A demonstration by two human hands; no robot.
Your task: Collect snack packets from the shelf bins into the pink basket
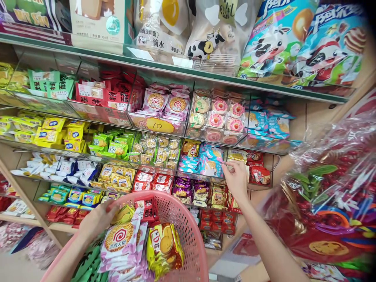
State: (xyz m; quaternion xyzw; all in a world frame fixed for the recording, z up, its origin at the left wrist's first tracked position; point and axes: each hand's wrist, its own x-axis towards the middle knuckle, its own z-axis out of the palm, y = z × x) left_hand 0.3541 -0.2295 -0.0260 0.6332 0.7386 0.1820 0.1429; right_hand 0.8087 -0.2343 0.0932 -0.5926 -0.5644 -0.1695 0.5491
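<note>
My left hand [96, 220] is closed at the left rim of a pink plastic basket [192, 231], its fingers bent over the edge beside a yellow packet [125, 213]. Inside the basket lie pink-and-white round-biscuit packets [120, 239], yellow-brown biscuit packets [165, 246], red packets [148, 209] and some green packets [88, 262]. My right hand [237, 180] reaches to the shelf, thumb and fingers bent together at the edge of a clear bin. Blue-and-pink packets [210, 160] lie just left of its fingertips. Whatever those fingers hold, if anything, is hidden.
Clear bins of wrapped snacks fill the stepped shelves, including red packets [260, 174] right of my right hand. A yellow tag [158, 124] reads 10. Large bags [267, 43] stand on the glass shelf above. A plastic-wrapped red gift bundle [323, 207] juts out at right.
</note>
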